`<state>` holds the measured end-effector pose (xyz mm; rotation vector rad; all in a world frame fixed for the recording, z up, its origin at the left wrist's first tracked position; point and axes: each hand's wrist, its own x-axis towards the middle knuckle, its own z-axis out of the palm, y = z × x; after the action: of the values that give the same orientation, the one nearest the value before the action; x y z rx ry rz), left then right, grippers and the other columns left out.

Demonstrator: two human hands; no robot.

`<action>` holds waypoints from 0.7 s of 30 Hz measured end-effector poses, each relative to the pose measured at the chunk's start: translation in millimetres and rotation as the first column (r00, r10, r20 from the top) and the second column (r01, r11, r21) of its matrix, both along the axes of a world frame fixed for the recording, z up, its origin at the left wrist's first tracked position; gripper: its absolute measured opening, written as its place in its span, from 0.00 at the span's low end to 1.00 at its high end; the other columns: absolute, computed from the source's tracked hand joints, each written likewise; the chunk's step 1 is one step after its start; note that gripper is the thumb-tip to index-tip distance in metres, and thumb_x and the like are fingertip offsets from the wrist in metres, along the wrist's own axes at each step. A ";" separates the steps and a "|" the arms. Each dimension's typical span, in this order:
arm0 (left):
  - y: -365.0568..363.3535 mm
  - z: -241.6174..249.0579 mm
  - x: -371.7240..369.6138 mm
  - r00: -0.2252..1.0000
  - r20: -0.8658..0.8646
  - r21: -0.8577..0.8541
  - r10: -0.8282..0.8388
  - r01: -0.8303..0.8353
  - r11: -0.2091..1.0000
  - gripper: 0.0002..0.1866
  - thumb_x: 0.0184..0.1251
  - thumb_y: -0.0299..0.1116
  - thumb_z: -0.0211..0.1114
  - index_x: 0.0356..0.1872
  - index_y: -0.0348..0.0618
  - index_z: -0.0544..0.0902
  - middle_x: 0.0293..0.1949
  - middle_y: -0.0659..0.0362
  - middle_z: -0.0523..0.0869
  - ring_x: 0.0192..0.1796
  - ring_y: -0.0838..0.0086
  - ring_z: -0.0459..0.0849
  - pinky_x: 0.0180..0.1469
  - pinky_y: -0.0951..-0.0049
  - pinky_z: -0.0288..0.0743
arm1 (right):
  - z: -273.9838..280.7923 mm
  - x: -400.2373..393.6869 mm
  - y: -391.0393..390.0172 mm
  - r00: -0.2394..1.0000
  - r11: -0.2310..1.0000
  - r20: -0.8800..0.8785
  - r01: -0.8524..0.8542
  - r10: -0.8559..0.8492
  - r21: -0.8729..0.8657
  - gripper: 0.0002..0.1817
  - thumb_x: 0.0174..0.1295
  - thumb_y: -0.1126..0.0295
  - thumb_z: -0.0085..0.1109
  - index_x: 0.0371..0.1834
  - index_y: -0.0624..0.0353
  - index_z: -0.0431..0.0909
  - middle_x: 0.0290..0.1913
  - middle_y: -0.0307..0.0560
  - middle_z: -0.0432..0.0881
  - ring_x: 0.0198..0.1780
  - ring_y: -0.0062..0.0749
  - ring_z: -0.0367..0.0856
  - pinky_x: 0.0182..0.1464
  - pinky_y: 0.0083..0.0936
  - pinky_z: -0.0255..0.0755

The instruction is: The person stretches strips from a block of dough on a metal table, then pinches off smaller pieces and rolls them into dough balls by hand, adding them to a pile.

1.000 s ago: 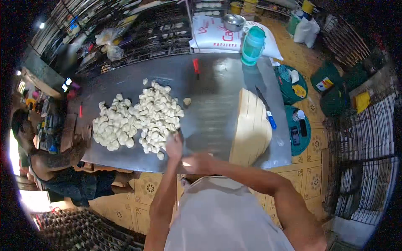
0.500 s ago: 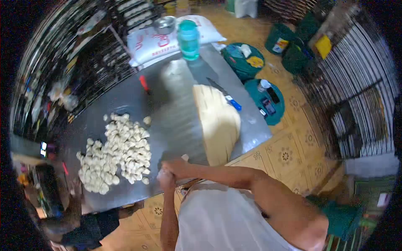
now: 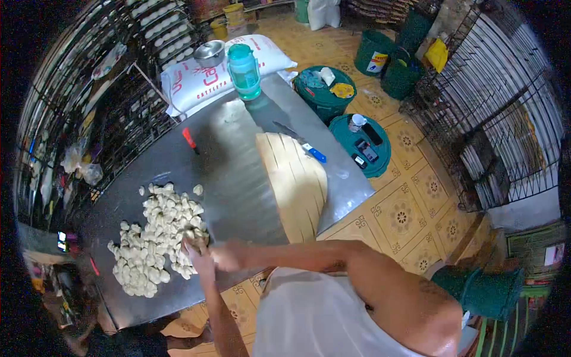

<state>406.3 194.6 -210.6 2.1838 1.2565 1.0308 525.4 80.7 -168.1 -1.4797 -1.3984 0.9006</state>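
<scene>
A pile of small pale dough pieces lies on the left part of the metal table. My left hand reaches to the pile's right edge, its fingertips over or against the nearest pieces. Close beside it on the right is my right hand, smeared by motion. Whether either hand holds dough cannot be made out. To the right lies a flat sheet of dough with long cuts running along it. A knife with a blue and white handle rests by the sheet's far right edge.
A red-handled tool lies on the metal table. Behind stand a teal jug, a metal bowl and a printed sack. Green lidded bins line the right side. Another person's leg shows at lower left.
Both hands, earlier together near the table's front edge, have shifted left, my left hand now at the dough pile. The view has tilted slightly; a small dough bit near my right hand no longer shows.
</scene>
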 end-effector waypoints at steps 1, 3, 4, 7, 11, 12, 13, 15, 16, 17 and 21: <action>-15.5 23.0 -0.6 0.993 -0.004 -0.079 -0.115 0.114 0.990 0.23 0.77 0.46 0.59 0.57 0.33 0.80 0.45 0.37 0.86 0.49 0.48 0.87 0.52 0.54 0.78 | -32.4 3.1 4.3 1.000 1.000 -0.006 -0.007 0.007 0.008 0.14 0.61 0.60 0.62 0.43 0.57 0.78 0.32 0.59 0.85 0.35 0.62 0.84 0.39 0.53 0.77; -44.0 49.3 -4.7 0.940 0.012 -0.255 -0.342 0.334 0.908 0.25 0.76 0.44 0.60 0.64 0.33 0.77 0.53 0.36 0.85 0.56 0.46 0.85 0.59 0.55 0.76 | -118.5 11.3 3.7 0.963 0.946 0.221 0.081 -0.156 0.313 0.16 0.60 0.62 0.63 0.47 0.58 0.76 0.36 0.59 0.85 0.39 0.61 0.85 0.41 0.50 0.77; -44.5 23.6 -10.8 0.894 -0.098 -0.456 -0.438 0.351 0.818 0.22 0.75 0.40 0.60 0.60 0.32 0.78 0.51 0.36 0.85 0.54 0.45 0.85 0.57 0.54 0.77 | -142.7 10.4 0.1 0.933 0.907 0.277 0.103 -0.230 0.408 0.17 0.60 0.63 0.63 0.49 0.58 0.75 0.37 0.60 0.85 0.40 0.60 0.85 0.42 0.49 0.77; -64.0 -64.9 -26.5 0.846 -0.054 -0.612 -0.530 0.392 0.687 0.12 0.68 0.31 0.61 0.47 0.34 0.80 0.43 0.40 0.86 0.48 0.42 0.84 0.50 0.51 0.77 | -117.2 10.0 -13.9 0.886 0.967 0.388 -0.228 0.254 -0.114 0.19 0.59 0.65 0.64 0.52 0.59 0.76 0.51 0.62 0.83 0.51 0.59 0.83 0.50 0.46 0.76; -82.1 -58.5 -17.7 0.884 -0.266 -0.284 -0.385 0.310 0.907 0.09 0.63 0.29 0.60 0.43 0.43 0.82 0.35 0.46 0.84 0.39 0.50 0.85 0.40 0.49 0.77 | -32.8 17.7 -35.6 0.902 0.991 0.409 -0.119 0.135 -0.064 0.15 0.57 0.66 0.65 0.46 0.58 0.80 0.48 0.59 0.86 0.52 0.55 0.84 0.51 0.47 0.77; -81.6 -46.0 -16.9 0.878 -0.284 -0.322 -0.386 0.292 0.901 0.07 0.64 0.31 0.60 0.40 0.44 0.83 0.34 0.47 0.84 0.37 0.50 0.85 0.38 0.49 0.78 | -49.3 13.5 -32.5 0.927 0.992 0.354 -0.127 0.124 -0.014 0.14 0.58 0.67 0.64 0.45 0.58 0.81 0.46 0.58 0.86 0.51 0.57 0.84 0.51 0.47 0.77; -74.9 -50.7 -17.5 0.861 -0.346 -0.239 -0.373 0.304 0.922 0.07 0.67 0.33 0.59 0.35 0.45 0.84 0.32 0.47 0.84 0.35 0.49 0.84 0.37 0.49 0.78 | -66.5 9.6 -29.6 0.947 0.990 0.297 -0.135 0.118 0.036 0.12 0.58 0.67 0.63 0.44 0.58 0.81 0.45 0.57 0.87 0.51 0.58 0.84 0.50 0.48 0.77; -62.4 -74.9 -22.3 0.803 -0.519 0.042 -0.292 0.364 0.930 0.16 0.72 0.38 0.56 0.25 0.45 0.85 0.28 0.47 0.84 0.32 0.45 0.84 0.34 0.47 0.77 | -103.2 8.0 -19.6 0.964 0.988 0.222 -0.135 0.149 -0.077 0.12 0.60 0.68 0.62 0.45 0.59 0.81 0.43 0.58 0.86 0.47 0.62 0.83 0.48 0.51 0.77; -66.8 -73.8 -21.8 0.812 -0.528 0.049 -0.246 0.319 0.947 0.16 0.72 0.38 0.56 0.25 0.45 0.85 0.28 0.47 0.84 0.32 0.45 0.84 0.34 0.47 0.77 | -81.4 15.1 -21.8 0.948 0.978 0.249 -0.179 0.200 -0.104 0.12 0.61 0.68 0.61 0.46 0.59 0.80 0.42 0.60 0.86 0.45 0.65 0.83 0.46 0.53 0.77; -72.1 -70.3 -15.2 0.882 -0.428 -0.078 -0.198 0.182 0.980 0.20 0.74 0.40 0.55 0.23 0.44 0.84 0.26 0.46 0.84 0.31 0.44 0.84 0.34 0.47 0.77 | -88.2 15.6 -23.0 0.940 0.972 0.250 -0.217 0.234 -0.094 0.12 0.61 0.68 0.61 0.46 0.59 0.80 0.42 0.60 0.86 0.45 0.65 0.83 0.46 0.53 0.77; -72.7 -43.7 -1.3 0.975 -0.215 -0.322 -0.062 -0.010 0.947 0.25 0.78 0.45 0.53 0.23 0.42 0.85 0.22 0.45 0.84 0.28 0.41 0.83 0.34 0.45 0.77 | -104.8 12.1 -20.2 0.905 0.959 0.333 -0.213 0.266 -0.187 0.16 0.64 0.63 0.62 0.51 0.58 0.81 0.45 0.65 0.85 0.47 0.63 0.83 0.49 0.54 0.76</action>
<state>405.0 122.0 -254.3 2.0919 1.3783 0.5326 537.5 60.5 -272.9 -1.6657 -1.8468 0.9348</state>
